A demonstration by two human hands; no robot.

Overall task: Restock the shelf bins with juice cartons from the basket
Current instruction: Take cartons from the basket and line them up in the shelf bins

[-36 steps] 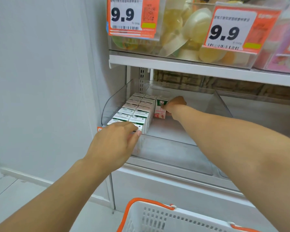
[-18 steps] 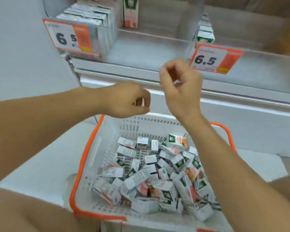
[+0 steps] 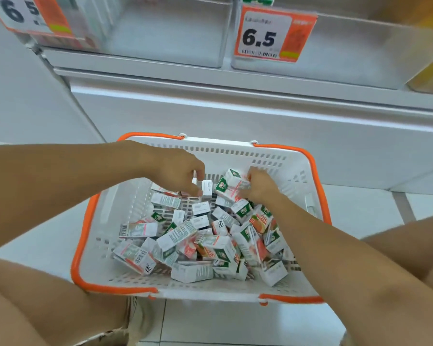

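Dozens of juice cartons heaped in white basket; left hand pinching small carton; right hand gripping upright carton.

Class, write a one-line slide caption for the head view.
Both hands reach into the white basket: right hand grips a juice carton, left hand pinches another carton.

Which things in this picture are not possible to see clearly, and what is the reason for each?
- Head view: left price tag is cut by the top and left edges; only 6 and part of another digit show.
- Small print on the right price tag is too small to read.
- Cartons low in the basket are covered by the pile and the right forearm.
- Grip of the left hand and right hand: motion blur, fingers curl away.
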